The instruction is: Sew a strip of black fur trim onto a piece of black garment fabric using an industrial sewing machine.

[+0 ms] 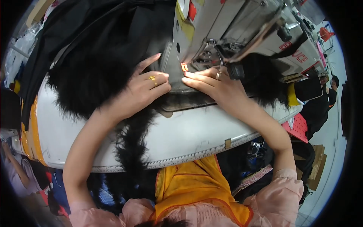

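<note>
Presently, head view: white counter [196, 132] carrying a sewing machine [210, 28].
Black furry material [87, 81]: main mass left of the machine, beside the left hand [141, 90].
Furry strip [132, 140]: black, trailing across the counter and over its front edge.
Right-side fur [261, 72]: black, bunched just beyond the right hand [223, 89]; whether joined to the left mass, cannot tell.
Black cloth [147, 22]: spread behind the main mass.
Left-hand fingers: index extended, others curled near the fur; whether grasping it, cannot tell.
Right-hand fingers: stretched out, nearly flat, tips just beside the small lit spot [184, 67] low on the machine; any pinch on material, cannot tell.
Work done: by judgement, material is in place about the machine; no finished seam is discernible.
Work left: by judgement, handling at the lit spot is partway; amount remaining unclear.
</note>
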### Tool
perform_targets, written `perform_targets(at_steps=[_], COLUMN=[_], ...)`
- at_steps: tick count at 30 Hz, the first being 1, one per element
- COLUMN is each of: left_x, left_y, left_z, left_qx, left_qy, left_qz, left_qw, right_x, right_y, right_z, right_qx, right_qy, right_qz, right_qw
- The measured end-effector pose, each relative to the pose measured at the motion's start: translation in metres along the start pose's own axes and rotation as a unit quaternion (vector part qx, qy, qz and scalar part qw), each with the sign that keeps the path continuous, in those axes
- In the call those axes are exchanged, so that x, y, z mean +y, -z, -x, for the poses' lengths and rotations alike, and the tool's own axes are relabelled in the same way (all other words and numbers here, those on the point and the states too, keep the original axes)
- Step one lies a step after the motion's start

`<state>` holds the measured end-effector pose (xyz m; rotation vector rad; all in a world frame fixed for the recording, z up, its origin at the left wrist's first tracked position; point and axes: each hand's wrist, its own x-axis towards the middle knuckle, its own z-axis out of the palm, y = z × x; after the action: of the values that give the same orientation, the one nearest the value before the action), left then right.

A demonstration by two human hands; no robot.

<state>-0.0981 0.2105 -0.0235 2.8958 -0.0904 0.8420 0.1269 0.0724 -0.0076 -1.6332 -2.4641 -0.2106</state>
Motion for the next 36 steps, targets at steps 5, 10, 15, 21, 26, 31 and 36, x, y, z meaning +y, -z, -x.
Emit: perform_targets(at_steps=[5, 10, 15, 21, 26, 31, 36], left_x=[0.009, -0.006, -0.003, 0.007, 0.027, 0.031, -0.009], left_y=[0.017, -0.020, -0.015, -0.011, -0.008, -0.003, -0.007], left_z=[-0.001, -0.017, -0.016, -0.021, -0.011, -0.019, -0.019], left_qx=[-0.063, -0.005, -0.029, -0.034, -0.075, -0.066, -0.011], left_qy=[0.026, 0.045, 0.036, 0.053, 0.090, 0.173, 0.074], left_qz=[-0.052, -0.044, -0.147, -0.159, -0.239, -0.145, -0.159], left_qw=[0.996, 0.998, 0.988, 0.985, 0.964, 0.972, 0.984], right_x=[0.014, 0.042, 0.040, 0.041, 0.042, 0.044, 0.036], right_y=[-0.007, -0.012, -0.007, -0.013, -0.019, -0.020, -0.004], right_z=[0.016, 0.025, 0.020, 0.023, 0.025, 0.026, 0.014], right_qx=[0.032, 0.141, 0.171, 0.178, 0.162, 0.136, 0.054], right_qy=[0.012, -0.038, -0.041, -0.021, -0.023, -0.005, -0.025], right_qz=[0.080, 0.099, 0.083, 0.062, 0.089, 0.122, 0.109], right_qw=[0.996, 0.984, 0.981, 0.982, 0.983, 0.983, 0.992])
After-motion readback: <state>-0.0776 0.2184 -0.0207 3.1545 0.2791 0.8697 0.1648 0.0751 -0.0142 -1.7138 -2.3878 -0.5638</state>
